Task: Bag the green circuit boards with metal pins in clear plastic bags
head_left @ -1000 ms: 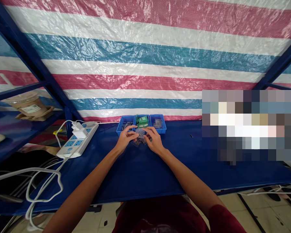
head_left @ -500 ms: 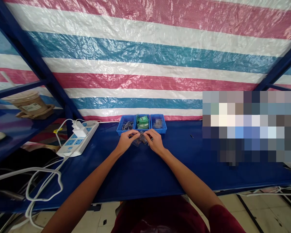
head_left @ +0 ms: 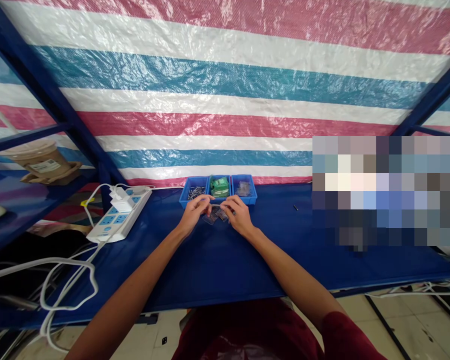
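Clear plastic, thin and pale along its upper edge, spans the gap between the two hands, above the middle of the blue tabletop. The left hand has its thumb and fingers closed on one side of it, and the right hand pinches the other side between thumb and fingertips (the exact contact is too small to make out). Just below the fingertips are small clear packets with darker contents (what these are, I cannot tell).

Close beyond the hands, three blue bins stand side by side in a row. The left bin holds many small dark and silvery pieces, the middle bin holds green packets, and the right bin holds clear bags. Well to the right of the hands, a small dark piece lies alone on the tabletop.

Toward the left end is a white power strip with blue sockets, a white adapter plugged into it, and white cables looping down nearby. Farther left, a lidded cup (it carries a white label) sits in a cardboard holder on a blue shelf. Behind everything hangs a shiny sheet striped red, white and blue.
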`<action>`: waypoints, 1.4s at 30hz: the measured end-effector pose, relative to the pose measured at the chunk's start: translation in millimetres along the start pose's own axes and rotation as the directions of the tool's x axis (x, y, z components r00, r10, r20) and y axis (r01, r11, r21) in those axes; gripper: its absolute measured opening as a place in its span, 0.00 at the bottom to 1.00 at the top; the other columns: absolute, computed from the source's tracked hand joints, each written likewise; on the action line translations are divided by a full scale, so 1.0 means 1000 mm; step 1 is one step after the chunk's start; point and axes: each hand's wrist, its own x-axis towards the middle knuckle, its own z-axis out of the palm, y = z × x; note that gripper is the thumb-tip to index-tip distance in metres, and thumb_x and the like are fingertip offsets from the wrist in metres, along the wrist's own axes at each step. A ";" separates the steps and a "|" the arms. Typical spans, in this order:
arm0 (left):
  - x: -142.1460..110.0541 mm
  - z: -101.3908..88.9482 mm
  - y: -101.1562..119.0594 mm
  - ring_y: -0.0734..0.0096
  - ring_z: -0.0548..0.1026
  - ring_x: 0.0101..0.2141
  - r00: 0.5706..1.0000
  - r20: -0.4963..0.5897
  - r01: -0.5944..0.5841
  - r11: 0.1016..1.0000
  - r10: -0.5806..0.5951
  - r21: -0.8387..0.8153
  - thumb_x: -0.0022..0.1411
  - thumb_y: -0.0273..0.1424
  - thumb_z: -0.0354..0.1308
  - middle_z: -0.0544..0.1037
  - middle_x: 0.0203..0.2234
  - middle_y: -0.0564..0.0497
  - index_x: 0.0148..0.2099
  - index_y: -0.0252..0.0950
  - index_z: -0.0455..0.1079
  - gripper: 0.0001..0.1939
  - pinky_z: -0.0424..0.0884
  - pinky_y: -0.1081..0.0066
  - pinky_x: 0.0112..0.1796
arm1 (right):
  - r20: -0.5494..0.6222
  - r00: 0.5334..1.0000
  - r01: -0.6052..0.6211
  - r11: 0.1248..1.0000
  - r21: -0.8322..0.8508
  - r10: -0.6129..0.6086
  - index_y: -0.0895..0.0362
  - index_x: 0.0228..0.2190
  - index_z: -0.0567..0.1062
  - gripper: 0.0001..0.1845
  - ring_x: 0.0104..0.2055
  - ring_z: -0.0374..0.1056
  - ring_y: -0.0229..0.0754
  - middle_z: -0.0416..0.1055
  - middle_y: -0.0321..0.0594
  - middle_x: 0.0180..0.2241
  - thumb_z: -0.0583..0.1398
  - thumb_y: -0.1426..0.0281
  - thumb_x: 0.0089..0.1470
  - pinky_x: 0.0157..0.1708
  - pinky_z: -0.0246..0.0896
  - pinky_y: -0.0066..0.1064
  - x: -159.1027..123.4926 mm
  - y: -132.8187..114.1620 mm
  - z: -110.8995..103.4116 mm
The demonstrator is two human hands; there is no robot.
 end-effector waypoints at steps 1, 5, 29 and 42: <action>0.000 0.000 0.000 0.73 0.68 0.23 1.000 -0.013 -0.026 0.999 0.026 0.026 0.58 0.48 0.56 0.71 0.22 0.53 0.40 0.34 0.72 0.22 0.68 0.72 0.28 | -0.006 1.000 -0.024 1.000 0.017 0.024 0.56 0.33 0.76 0.14 0.31 0.66 0.38 0.70 0.43 0.34 0.53 0.62 0.61 0.31 0.65 0.29 0.001 -0.001 0.000; 0.001 0.000 0.000 0.72 0.70 0.26 0.996 -0.029 -0.083 0.981 0.090 0.176 0.52 0.47 0.62 0.74 0.28 0.50 0.34 0.33 0.74 0.20 0.69 0.72 0.30 | 0.006 0.982 -0.187 0.965 0.182 0.189 0.57 0.29 0.75 0.16 0.26 0.66 0.38 0.71 0.39 0.26 0.56 0.59 0.58 0.27 0.63 0.28 0.002 -0.007 -0.001; 0.004 -0.019 -0.015 0.64 0.75 0.32 0.992 0.108 -0.124 0.356 0.066 0.926 0.59 0.39 0.56 0.78 0.31 0.51 0.39 0.39 0.74 0.11 0.64 0.71 0.29 | -0.150 0.838 -0.470 0.834 0.289 0.524 0.58 0.35 0.74 0.13 0.21 0.67 0.36 0.73 0.35 0.25 0.54 0.65 0.52 0.26 0.64 0.28 0.010 0.000 -0.010; 0.004 -0.015 -0.015 0.63 0.75 0.33 0.995 0.095 -0.083 0.333 -0.018 0.939 0.62 0.38 0.52 0.79 0.32 0.50 0.42 0.39 0.74 0.13 0.62 0.71 0.29 | 0.301 0.774 -0.235 0.694 -0.681 0.557 0.56 0.37 0.74 0.10 0.41 0.71 0.46 0.76 0.43 0.37 0.57 0.64 0.57 0.35 0.59 0.29 0.010 -0.012 -0.008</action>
